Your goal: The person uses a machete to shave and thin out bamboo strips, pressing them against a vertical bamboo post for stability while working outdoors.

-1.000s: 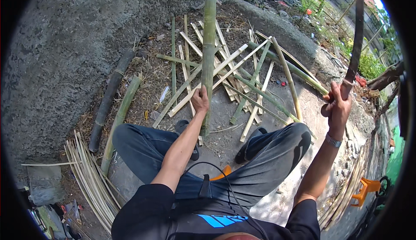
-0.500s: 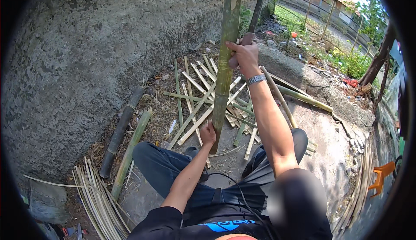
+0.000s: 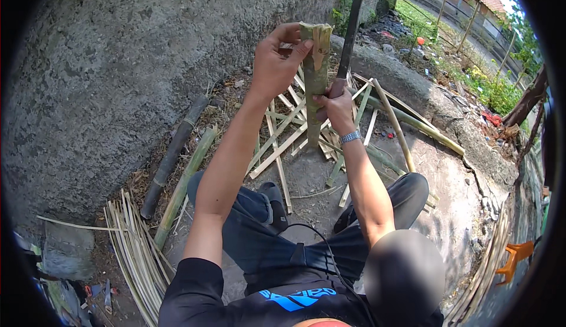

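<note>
Nearest the body: dark blue denim trousers with knees spread, and a thin black cable looping across the lap; a sagging loop might snag an elbow. Ahead, the green bamboo piece with a ragged upper end stands slightly tilted between the hands, above the grey ground; contact at its lower end: cannot tell. Right hand: fingers clamped on the brown handle of the long dark-bladed machete, thumb against the bamboo. Judgement: this shared grip could let either slip. Left hand: thumb and fingers at the ragged end; whether they clamp, cannot tell. Risks: splinters there, and a cut if the blade, just beside the bamboo, swings left. Beyond, crossed pale bamboo strips could roll underfoot; farther, the rough grey wall stands well apart
</note>
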